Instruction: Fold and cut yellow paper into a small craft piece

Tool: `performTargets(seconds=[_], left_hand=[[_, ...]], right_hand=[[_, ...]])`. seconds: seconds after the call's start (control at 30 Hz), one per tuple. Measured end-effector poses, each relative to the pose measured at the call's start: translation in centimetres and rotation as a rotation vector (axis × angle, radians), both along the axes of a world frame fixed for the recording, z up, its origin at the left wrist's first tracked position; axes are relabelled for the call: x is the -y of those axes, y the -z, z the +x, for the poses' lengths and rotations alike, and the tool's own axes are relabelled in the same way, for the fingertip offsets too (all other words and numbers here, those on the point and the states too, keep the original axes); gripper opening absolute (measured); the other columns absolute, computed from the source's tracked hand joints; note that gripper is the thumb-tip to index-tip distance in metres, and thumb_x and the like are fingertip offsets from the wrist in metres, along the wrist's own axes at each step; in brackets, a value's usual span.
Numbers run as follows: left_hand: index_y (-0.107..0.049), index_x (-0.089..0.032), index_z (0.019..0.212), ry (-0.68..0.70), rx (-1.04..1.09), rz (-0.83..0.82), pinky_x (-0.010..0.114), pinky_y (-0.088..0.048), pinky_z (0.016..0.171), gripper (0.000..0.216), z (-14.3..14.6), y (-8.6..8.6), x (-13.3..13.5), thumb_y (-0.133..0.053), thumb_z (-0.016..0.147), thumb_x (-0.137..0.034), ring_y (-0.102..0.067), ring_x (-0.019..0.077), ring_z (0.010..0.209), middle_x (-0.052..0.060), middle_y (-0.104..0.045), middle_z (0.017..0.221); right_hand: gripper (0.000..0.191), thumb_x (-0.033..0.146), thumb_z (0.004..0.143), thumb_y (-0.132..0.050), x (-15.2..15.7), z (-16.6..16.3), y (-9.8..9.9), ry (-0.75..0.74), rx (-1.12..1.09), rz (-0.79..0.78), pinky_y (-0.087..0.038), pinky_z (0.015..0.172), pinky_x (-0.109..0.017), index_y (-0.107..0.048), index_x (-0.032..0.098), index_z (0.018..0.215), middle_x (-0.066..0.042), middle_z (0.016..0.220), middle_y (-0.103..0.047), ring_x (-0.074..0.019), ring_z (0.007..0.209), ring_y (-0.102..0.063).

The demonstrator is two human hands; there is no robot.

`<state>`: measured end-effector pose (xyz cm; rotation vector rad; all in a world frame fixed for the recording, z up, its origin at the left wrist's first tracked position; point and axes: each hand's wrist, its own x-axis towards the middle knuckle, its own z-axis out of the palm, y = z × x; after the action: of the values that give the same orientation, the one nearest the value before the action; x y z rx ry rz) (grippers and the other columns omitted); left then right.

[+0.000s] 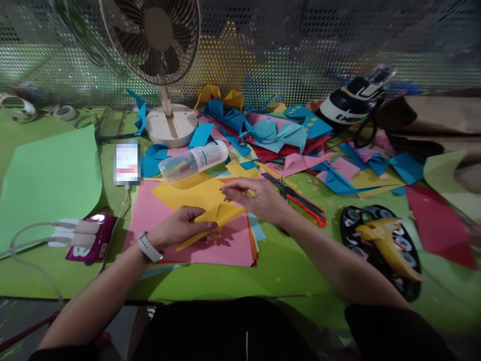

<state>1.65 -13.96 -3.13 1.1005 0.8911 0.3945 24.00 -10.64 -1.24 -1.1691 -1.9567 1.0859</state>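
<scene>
My left hand [184,226] is closed on a folded piece of yellow paper [220,214], thumb on top. Just above its right end hovers my right hand [255,196], fingers bent and close together; whether anything small is between them I cannot make out. Under both hands lies a stack of coloured sheets with a pink sheet [150,210] uppermost. Another yellow sheet [176,192] rests on the back of the stack. A clear bottle [193,161] with a white label lies on its side behind it.
A utility knife [296,198] lies to the right, near a black tray [349,230] with a yellow tool [394,245] on it. Cut and folded paper [278,133] is heaped behind. A fan [169,125], a phone [127,163] and a purple power strip [92,240] stand left.
</scene>
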Motion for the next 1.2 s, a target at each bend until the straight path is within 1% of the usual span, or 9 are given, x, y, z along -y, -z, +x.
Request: performTargets(seconds=[0.1, 0.33, 0.5, 0.6, 0.7, 0.8, 0.97, 1.1, 1.2], left_hand=[[-0.065, -0.013, 0.088, -0.048, -0.035, 0.051, 0.028, -0.054, 0.07, 0.031, -0.2, -0.4, -0.2, -0.07, 0.081, -0.043, -0.068, 0.0143, 0.07, 0.006, -0.073, 0.083], [-0.061, -0.016, 0.075, 0.26, -0.301, 0.337, 0.02, -0.037, 0.046, 0.033, -1.0, -1.5, -0.5, -0.064, 0.082, -0.048, -0.056, 0.0108, 0.051, 0.0, -0.064, 0.061], [-0.067, -0.019, 0.098, 0.274, -0.495, 0.597, 0.024, -0.045, 0.058, 0.023, -1.7, -2.5, -0.9, -0.06, 0.085, -0.037, -0.064, 0.0158, 0.065, 0.002, -0.071, 0.076], [-0.059, -0.022, 0.121, 0.141, -0.64, 0.861, 0.032, -0.048, 0.082, 0.042, -2.5, -3.6, -0.9, -0.065, 0.082, -0.037, -0.066, 0.0238, 0.095, 0.006, -0.071, 0.104], [-0.055, -0.022, 0.122, -0.253, -0.769, 1.067, 0.037, -0.044, 0.094, 0.047, -3.2, -4.5, -0.6, -0.066, 0.082, -0.044, -0.058, 0.0268, 0.111, 0.009, -0.064, 0.119], [-0.055, -0.02, 0.106, -0.488, -0.7, 0.944, 0.033, -0.049, 0.081, 0.033, -3.0, -4.2, -0.1, -0.061, 0.086, -0.045, -0.063, 0.0221, 0.096, 0.008, -0.066, 0.104], [-0.043, -0.021, 0.11, -0.425, -0.189, 0.393, 0.029, -0.049, 0.073, 0.041, -1.3, -1.8, 0.3, -0.066, 0.082, -0.04, -0.067, 0.0186, 0.09, 0.005, -0.07, 0.091], [-0.046, -0.019, 0.11, -0.461, -0.139, 0.282, 0.026, -0.046, 0.067, 0.045, -0.7, -0.6, 0.0, -0.072, 0.076, -0.033, -0.063, 0.0142, 0.075, -0.001, -0.065, 0.074], [-0.047, -0.018, 0.109, -0.443, -0.096, 0.243, 0.026, -0.044, 0.064, 0.047, -1.2, -0.1, -0.4, -0.074, 0.074, -0.033, -0.059, 0.012, 0.068, -0.005, -0.061, 0.068]], right_hand=[[0.041, 0.056, 0.088, -0.054, -0.4, 0.5, 0.0, 0.117, -0.053, -0.026, -0.047, 0.07, -0.029, -0.07, 0.019, 0.092, -0.006, 0.085, -0.071, -0.0184, 0.078, -0.064], [0.026, 0.043, 0.078, -0.07, 0.6, -0.9, 0.3, -0.289, 0.098, -0.252, -0.042, 0.061, -0.025, -0.072, 0.017, 0.084, -0.002, 0.075, -0.069, -0.014, 0.069, -0.059], [0.022, 0.038, 0.078, -0.066, 1.1, -1.5, 1.7, -0.315, 0.053, -0.437, -0.031, 0.049, -0.022, -0.066, 0.016, 0.081, 0.005, 0.06, -0.056, -0.0079, 0.051, -0.045], [0.029, 0.042, 0.071, -0.073, 1.0, -1.6, 2.6, -0.183, -0.095, -0.587, -0.031, 0.046, -0.021, -0.059, 0.017, 0.077, 0.008, 0.056, -0.05, -0.0071, 0.048, -0.043], [0.037, 0.04, 0.062, -0.081, 1.1, -1.9, 3.2, 0.043, -0.308, -0.616, -0.043, 0.056, -0.023, -0.056, 0.018, 0.078, 0.004, 0.066, -0.06, -0.0106, 0.061, -0.057], [0.044, 0.038, 0.059, -0.085, 1.7, -2.6, 3.3, 0.156, -0.487, -0.723, -0.051, 0.067, -0.028, -0.057, 0.019, 0.089, 0.0, 0.076, -0.069, -0.0138, 0.068, -0.064], [0.048, 0.035, 0.059, -0.086, 3.4, -4.5, 3.7, 0.175, -0.533, -0.779, -0.055, 0.066, -0.03, -0.057, 0.019, 0.092, -0.001, 0.073, -0.07, -0.0149, 0.064, -0.066], [0.042, 0.038, 0.067, -0.081, 4.3, -4.8, 3.9, 0.145, -0.417, -0.686, -0.054, 0.061, -0.03, -0.053, 0.019, 0.092, 0.003, 0.063, -0.065, -0.0165, 0.061, -0.066], [0.027, 0.039, 0.084, -0.064, 4.2, -3.5, 4.1, 0.12, -0.255, -0.393, -0.054, 0.065, -0.033, -0.052, 0.02, 0.1, -0.004, 0.077, -0.07, -0.0198, 0.073, -0.069]])
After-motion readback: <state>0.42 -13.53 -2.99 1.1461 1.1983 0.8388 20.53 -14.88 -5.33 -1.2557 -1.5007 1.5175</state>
